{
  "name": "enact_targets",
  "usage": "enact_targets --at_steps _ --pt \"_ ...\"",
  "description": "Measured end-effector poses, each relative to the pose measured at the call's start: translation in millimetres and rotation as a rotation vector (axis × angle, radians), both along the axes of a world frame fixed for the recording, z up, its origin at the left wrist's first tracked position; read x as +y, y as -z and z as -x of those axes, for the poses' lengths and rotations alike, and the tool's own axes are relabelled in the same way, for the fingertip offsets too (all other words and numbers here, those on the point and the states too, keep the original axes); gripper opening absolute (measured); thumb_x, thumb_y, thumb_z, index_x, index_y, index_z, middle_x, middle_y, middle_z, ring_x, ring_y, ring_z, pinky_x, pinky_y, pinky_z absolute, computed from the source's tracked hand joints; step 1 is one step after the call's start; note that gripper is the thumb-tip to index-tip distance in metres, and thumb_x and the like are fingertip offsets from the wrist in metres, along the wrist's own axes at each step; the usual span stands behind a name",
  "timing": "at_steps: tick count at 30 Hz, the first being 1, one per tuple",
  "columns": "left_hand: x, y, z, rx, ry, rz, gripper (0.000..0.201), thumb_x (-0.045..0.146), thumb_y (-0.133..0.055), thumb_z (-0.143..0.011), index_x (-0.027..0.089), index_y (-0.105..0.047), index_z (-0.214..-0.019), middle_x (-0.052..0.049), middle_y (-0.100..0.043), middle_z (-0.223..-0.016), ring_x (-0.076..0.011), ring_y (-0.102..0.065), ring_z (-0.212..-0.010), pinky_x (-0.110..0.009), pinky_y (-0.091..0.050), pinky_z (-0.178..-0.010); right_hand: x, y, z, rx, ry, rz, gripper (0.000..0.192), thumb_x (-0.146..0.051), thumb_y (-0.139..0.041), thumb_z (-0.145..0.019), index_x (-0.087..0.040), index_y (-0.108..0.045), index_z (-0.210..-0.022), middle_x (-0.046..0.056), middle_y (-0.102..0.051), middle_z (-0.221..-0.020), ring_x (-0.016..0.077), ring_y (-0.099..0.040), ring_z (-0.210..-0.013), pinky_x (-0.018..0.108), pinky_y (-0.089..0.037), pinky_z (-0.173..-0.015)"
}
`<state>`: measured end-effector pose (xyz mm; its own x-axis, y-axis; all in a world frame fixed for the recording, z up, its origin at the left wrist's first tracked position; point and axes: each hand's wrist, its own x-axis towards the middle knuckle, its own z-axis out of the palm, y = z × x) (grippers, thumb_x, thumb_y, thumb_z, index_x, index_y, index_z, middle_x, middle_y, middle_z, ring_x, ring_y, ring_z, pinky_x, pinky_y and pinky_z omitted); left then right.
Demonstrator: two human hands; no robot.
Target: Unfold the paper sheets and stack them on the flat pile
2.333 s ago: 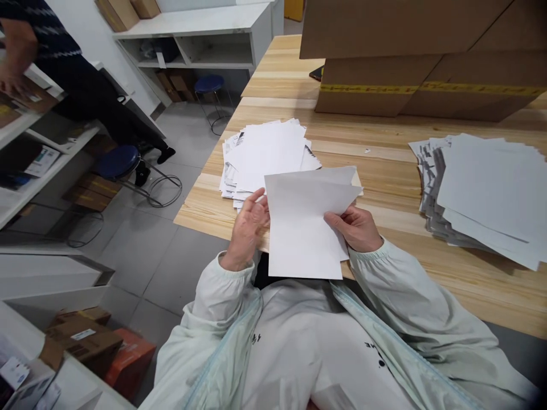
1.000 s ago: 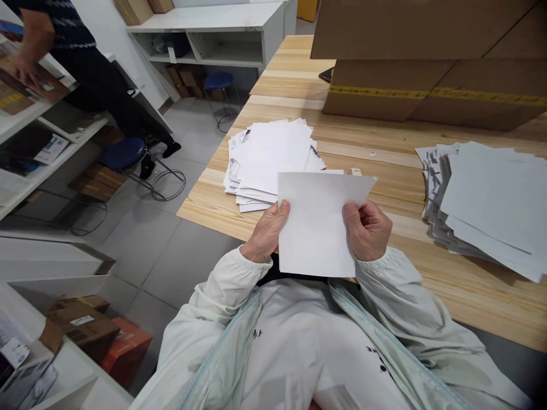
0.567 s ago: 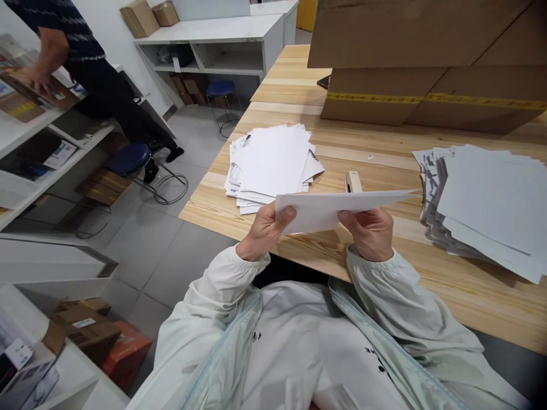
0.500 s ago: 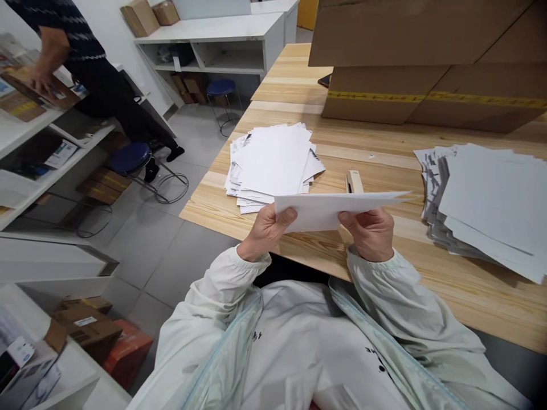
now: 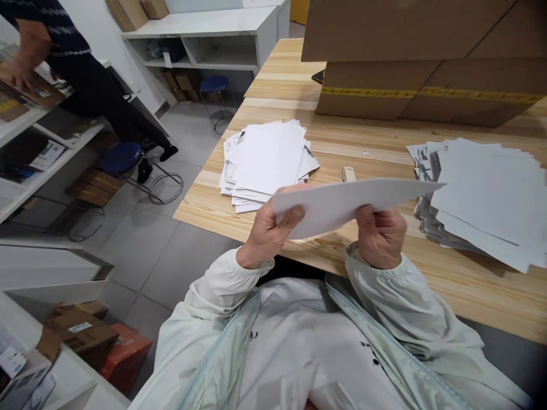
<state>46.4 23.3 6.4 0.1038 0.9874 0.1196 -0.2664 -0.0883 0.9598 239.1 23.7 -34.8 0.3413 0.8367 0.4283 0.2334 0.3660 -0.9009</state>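
Between my two hands, white paper (image 5: 331, 208) is held raised over the front edge of the wooden table (image 5: 209, 196); whether it is one sheet or several I cannot tell. My left hand (image 5: 271, 228) pinches its left end, thumb on the near face. Closed on the lower right part is my right hand (image 5: 380, 234), with the paper's corner reaching out past it. A messy stack of papers (image 5: 269, 159) lies beyond my left hand, and a larger paper stack (image 5: 491, 193) is to the right. Just behind the held paper sits a small beige stapler (image 5: 348, 173), partly hidden.
Large cardboard boxes (image 5: 376, 85) stand at the table's back right. At the far left a person (image 5: 64, 40) handles a box at a white shelf. Blue stools (image 5: 122, 158) stand on the floor, and boxes (image 5: 79, 330) lie at lower left.
The paper now tilts up on its right side and shows more of its near face. My right hand has shifted slightly right, and the view has turned a little.
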Motion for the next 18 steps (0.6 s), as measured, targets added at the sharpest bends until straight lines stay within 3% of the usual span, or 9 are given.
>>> enact_targets --at_steps 3,5,7,10,13,18 --pt "-17.2 1.9 -15.7 -0.028 -0.027 0.054 0.064 0.039 -0.075 -0.083 0.031 -0.054 -0.142 -0.003 -0.072 -0.113 -0.0186 -0.063 -0.104 -0.028 -0.048 -0.097 -18.6 -8.9 -26.3 -0.126 0.121 0.045 0.033 -0.056 -0.065 -0.086 -0.023 -0.069 -0.083 0.001 -0.063 -0.07 0.0152 -0.053 -0.064 0.029 -0.045 -0.057" --pt "-30.6 12.2 -26.5 -0.003 0.015 0.133 0.077 0.035 -0.075 -0.083 0.035 -0.04 -0.152 -0.001 -0.071 -0.107 -0.0134 -0.062 -0.087 -0.024 -0.05 -0.088 -31.7 -5.6 -51.7 -0.157 0.094 0.173 0.028 -0.05 -0.067 -0.086 -0.023 -0.071 -0.091 0.0 -0.063 -0.071 0.0138 -0.052 -0.061 0.027 -0.043 -0.054" --pt "-41.4 28.5 -37.0 0.038 0.113 0.204 0.078 0.035 -0.073 -0.085 0.035 -0.036 -0.154 0.0 -0.069 -0.1 -0.0109 -0.058 -0.074 -0.024 -0.052 -0.079 -44.7 6.0 -78.7 -0.143 0.003 0.342 0.033 -0.048 -0.069 -0.085 -0.023 -0.07 -0.106 0.002 -0.069 -0.082 0.0154 -0.058 -0.067 0.027 -0.046 -0.056" --pt "-46.6 51.0 -53.2 0.027 0.4 0.366 0.062 0.039 -0.071 -0.085 0.029 -0.054 -0.143 -0.002 -0.067 -0.091 -0.0124 -0.058 -0.071 -0.028 -0.055 -0.075 -61.0 30.4 -112.3 -0.084 -0.075 0.518 0.043 -0.048 -0.069 -0.085 -0.024 -0.066 -0.12 0.005 -0.073 -0.094 0.0192 -0.066 -0.076 0.029 -0.051 -0.057" --pt "-38.7 59.9 -69.2 -0.049 0.646 0.594 0.047 0.039 -0.078 -0.078 0.017 -0.072 -0.119 -0.005 -0.068 -0.083 -0.0151 -0.064 -0.075 -0.032 -0.055 -0.079 -68.2 50.1 -130.3 -0.038 -0.009 0.572 0.044 -0.048 -0.07 -0.083 -0.024 -0.066 -0.12 0.005 -0.074 -0.096 0.0196 -0.067 -0.076 0.029 -0.052 -0.055" --pt "-17.5 60.2 -88.4 -0.05 0.632 0.751 0.049 0.028 -0.082 -0.073 0.018 -0.07 -0.119 -0.003 -0.069 -0.081 -0.0133 -0.065 -0.072 -0.032 -0.052 -0.078 -55.8 65.4 -135.1 -0.038 0.069 0.478 0.043 -0.047 -0.069 -0.083 -0.023 -0.066 -0.118 0.007 -0.075 -0.1 0.0209 -0.07 -0.083 0.033 -0.056 -0.066"
